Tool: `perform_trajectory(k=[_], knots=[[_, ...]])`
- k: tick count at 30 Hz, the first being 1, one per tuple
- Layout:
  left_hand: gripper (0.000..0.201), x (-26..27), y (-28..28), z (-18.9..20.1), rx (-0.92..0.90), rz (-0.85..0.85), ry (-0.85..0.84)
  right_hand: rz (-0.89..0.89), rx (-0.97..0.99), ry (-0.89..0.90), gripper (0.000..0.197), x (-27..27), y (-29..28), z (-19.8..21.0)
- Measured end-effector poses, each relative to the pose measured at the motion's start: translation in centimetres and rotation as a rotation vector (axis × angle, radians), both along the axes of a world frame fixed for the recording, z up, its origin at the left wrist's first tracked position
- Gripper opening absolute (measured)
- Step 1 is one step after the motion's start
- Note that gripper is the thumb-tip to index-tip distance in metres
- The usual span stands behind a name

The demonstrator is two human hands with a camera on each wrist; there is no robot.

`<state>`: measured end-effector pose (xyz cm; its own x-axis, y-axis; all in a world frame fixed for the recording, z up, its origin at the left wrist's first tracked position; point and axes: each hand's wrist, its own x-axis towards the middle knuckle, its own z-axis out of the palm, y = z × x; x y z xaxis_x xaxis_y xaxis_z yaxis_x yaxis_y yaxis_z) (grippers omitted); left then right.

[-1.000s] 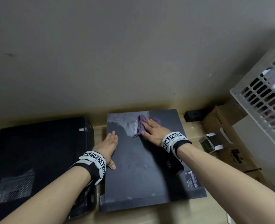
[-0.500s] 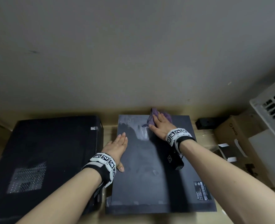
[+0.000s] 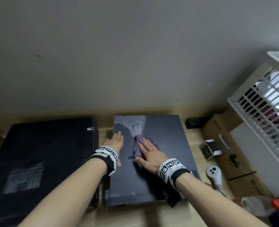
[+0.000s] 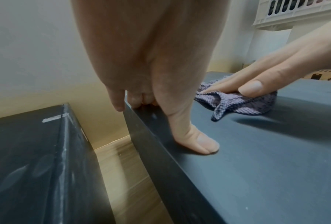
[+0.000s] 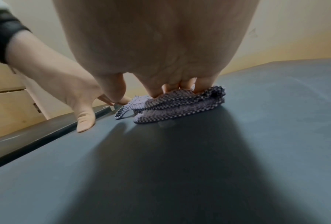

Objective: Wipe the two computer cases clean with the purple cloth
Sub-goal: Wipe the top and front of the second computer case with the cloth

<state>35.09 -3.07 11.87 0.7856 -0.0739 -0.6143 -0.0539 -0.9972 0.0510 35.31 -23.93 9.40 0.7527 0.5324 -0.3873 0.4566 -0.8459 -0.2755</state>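
Left to right: my left hand (image 3: 115, 142) lies flat, fingers straight, bracing the left edge of the grey computer case (image 3: 165, 161). To wipe well I should overlap strokes toward the dusty far corner. My right hand (image 3: 150, 155) presses the bunched purple cloth (image 3: 138, 145) at mid-panel, fingers extended.
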Motion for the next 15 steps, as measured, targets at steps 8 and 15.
perform_trajectory(k=[8,15], knots=[[0.138,0.3,0.5,-0.6,-0.014,-0.031,-0.03,-0.017,-0.002,0.053,0.07,1.6,-0.1,0.0],[0.137,0.5,1.0,-1.4,-0.048,-0.039,-0.033,-0.079,-0.006,0.072,0.07,8.7,1.9,-0.1]])
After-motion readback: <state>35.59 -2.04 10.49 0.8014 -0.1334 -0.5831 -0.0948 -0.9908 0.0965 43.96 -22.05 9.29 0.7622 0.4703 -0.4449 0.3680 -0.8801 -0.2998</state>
